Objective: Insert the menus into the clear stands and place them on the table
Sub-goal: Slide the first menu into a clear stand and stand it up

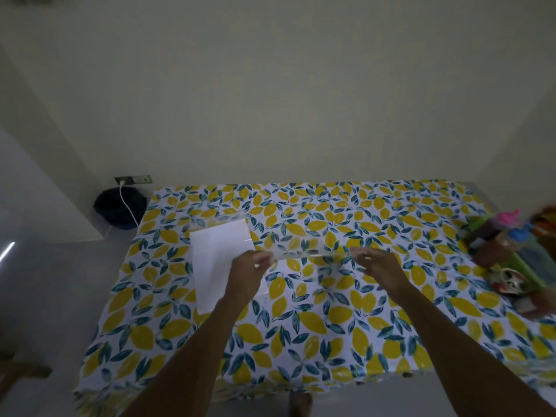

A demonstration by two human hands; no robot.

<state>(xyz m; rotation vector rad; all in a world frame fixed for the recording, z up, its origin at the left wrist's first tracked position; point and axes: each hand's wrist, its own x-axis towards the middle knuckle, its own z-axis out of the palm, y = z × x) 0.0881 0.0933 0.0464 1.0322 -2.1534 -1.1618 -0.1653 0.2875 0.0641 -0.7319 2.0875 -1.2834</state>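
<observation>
Your left hand (245,273) and right hand (380,267) each pinch an end of the clear stand (304,246) with the fingers, holding it above the lemon-print surface (301,326). The white menu (221,260) lies flat beside your left hand.

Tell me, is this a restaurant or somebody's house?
Most likely a room in a home. The table wears a lemon-print tablecloth, a green tray of bottles and jars sits at its right edge, and a charger cable is plugged into a wall socket near the floor. No other tables or diners show.
</observation>
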